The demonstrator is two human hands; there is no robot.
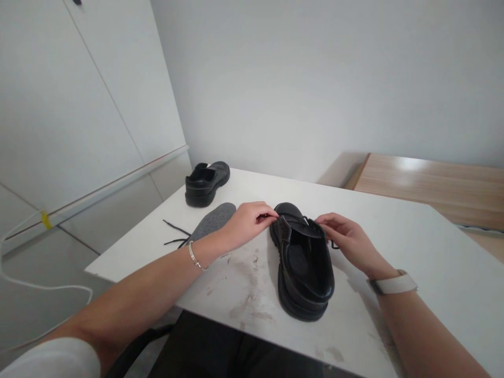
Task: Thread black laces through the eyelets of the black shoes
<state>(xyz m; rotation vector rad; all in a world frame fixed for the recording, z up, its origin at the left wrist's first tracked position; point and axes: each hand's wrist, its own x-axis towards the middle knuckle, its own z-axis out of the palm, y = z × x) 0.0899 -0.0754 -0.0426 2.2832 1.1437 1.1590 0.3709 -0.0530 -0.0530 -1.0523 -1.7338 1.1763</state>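
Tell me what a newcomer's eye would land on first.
Probably the black shoe right of centre, heel toward the viewer, between the left hand and right hand. Then the brown smudges on the white table, left of that shoe. Farther back stands a second black shoe, beyond a grey insole.

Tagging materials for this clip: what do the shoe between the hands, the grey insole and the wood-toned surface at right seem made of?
Shoe: black leather or a synthetic lookalike, judging by its soft sheen.
Grey insole: probably felt or similar fabric, from its matte, speckled face.
Wood-toned surface: perhaps wood-grain laminate or veneer, given the streaked grain and glossy highlight.
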